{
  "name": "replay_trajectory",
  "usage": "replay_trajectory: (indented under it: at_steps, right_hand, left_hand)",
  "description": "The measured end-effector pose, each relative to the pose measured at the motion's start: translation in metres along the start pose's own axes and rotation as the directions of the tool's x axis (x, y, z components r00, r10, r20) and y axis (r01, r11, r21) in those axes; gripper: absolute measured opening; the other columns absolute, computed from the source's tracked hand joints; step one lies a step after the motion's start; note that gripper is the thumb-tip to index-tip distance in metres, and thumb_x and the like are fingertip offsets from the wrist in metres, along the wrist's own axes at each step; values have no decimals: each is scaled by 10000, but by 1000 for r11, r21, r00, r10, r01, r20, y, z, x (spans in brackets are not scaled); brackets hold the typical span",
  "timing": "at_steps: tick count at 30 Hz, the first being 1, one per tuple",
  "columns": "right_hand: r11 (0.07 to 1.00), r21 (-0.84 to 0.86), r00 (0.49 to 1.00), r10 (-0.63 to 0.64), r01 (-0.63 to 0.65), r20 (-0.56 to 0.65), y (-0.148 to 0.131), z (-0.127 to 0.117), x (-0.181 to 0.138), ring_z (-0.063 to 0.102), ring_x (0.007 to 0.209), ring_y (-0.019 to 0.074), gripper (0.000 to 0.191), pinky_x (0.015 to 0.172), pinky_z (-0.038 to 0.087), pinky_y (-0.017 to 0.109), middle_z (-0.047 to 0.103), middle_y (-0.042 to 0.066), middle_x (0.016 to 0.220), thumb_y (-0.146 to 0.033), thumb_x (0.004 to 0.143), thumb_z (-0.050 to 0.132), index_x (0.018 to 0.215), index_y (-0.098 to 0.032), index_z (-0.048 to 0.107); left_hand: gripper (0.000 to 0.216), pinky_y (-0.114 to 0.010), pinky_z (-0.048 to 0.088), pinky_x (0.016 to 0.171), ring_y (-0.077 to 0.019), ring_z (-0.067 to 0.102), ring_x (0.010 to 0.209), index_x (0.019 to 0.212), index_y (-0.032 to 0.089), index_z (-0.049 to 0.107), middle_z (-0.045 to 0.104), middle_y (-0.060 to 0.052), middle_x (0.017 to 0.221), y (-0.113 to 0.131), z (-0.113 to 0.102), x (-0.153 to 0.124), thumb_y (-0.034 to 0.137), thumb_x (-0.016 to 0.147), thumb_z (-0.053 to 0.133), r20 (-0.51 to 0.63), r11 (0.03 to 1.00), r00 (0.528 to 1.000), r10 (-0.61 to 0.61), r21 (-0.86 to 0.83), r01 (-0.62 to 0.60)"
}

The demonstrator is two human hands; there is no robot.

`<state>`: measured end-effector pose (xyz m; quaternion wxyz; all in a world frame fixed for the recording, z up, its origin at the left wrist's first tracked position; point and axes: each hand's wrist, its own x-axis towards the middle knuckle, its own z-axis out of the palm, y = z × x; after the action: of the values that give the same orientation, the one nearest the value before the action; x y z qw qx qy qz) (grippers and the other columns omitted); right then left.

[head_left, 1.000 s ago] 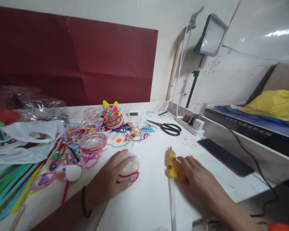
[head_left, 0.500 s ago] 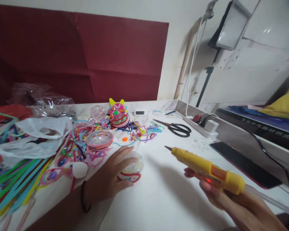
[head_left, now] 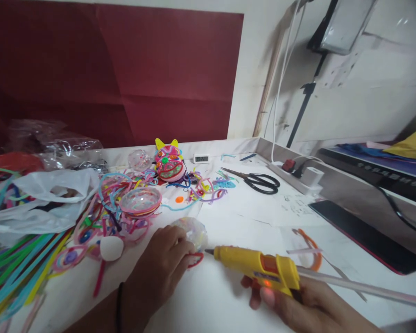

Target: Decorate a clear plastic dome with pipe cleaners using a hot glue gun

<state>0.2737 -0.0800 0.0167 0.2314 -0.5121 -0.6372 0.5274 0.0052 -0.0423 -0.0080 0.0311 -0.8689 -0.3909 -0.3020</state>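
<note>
My left hand (head_left: 164, 261), a dark band at its wrist, is closed on a clear ball (head_left: 196, 231) with pale coloured bits inside, resting on the white table. Red pipe cleaner (head_left: 196, 262) makes a curved outline low on the ball, partly hidden by my fingers. In my right hand (head_left: 298, 300) is a yellow hot glue gun (head_left: 241, 260), its red light glowing. The gun's dark nozzle points left, at or very close to the ball's lower right side. From the back of the gun a long glue stick (head_left: 360, 284) sticks out.
Pipe cleaners (head_left: 31, 261), a clear bowl-shaped half (head_left: 140, 202) and a plastic bag (head_left: 55, 185) crowd the left. Behind stand a decorated cat-like figure (head_left: 169, 164) and a small digital clock (head_left: 201, 159). Scissors (head_left: 260, 181), a phone (head_left: 364, 233) and a power strip (head_left: 298, 180) lie right.
The glue gun has come left and down, bringing its nozzle up to the ball. My left fingers have curled in from a spread hold, and the view has shifted slightly.
</note>
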Motion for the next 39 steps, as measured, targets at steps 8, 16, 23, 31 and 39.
replay_trajectory:
  at_steps: [8, 16, 23, 31, 39]
  right_hand:
    - [996, 93, 992, -4, -7, 122, -4, 1, 10, 611, 1012, 247, 439, 896, 479, 297, 696, 72, 1044, -628, 829, 536, 878, -218, 687]
    - [997, 76, 993, 7, -16, 120, -7, 1, 19, 581, 831, 193, 455, 777, 485, 274, 668, 42, 909, -629, 816, 552, 907, -207, 693]
    - [996, 86, 993, -3, -7, 119, -12, 3, 23, 514, 719, 156, 472, 694, 454, 259, 641, 27, 866, -654, 786, 553, 869, -208, 684]
    - [996, 90, 987, 7, -22, 163, -11, -1, 26, 399, 622, 110, 455, 576, 359, 231, 579, 2, 798, -626, 812, 547, 841, -184, 652]
    - [998, 66, 984, -9, -2, 177, -15, -3, 27, 401, 626, 107, 420, 555, 334, 226, 576, -1, 798, -573, 853, 536, 864, -175, 671]
  left_hand:
    - [175, -269, 510, 715, -164, 601, 820, 893, 220, 583, 602, -21, 905, 3, 4, -2, 89, 899, 466, 25, 991, 995, -101, -81, 102]
    - [207, -239, 519, 678, -155, 610, 798, 853, 217, 576, 600, -20, 870, 6, 2, 1, 56, 885, 450, 54, 977, 986, -155, -140, 162]
    - [132, -293, 487, 785, -186, 573, 892, 904, 219, 583, 576, -29, 952, 4, 2, -5, 125, 907, 490, 72, 976, 983, -171, -120, 179]
    - [159, -273, 487, 749, -167, 584, 849, 875, 220, 583, 581, -20, 915, 2, 6, -5, 121, 910, 464, 49, 977, 984, -170, -122, 175]
    - [136, -286, 504, 728, -184, 594, 844, 867, 239, 609, 622, -20, 915, -1, 3, -2, 166, 901, 499, 16, 988, 990, -140, -65, 140]
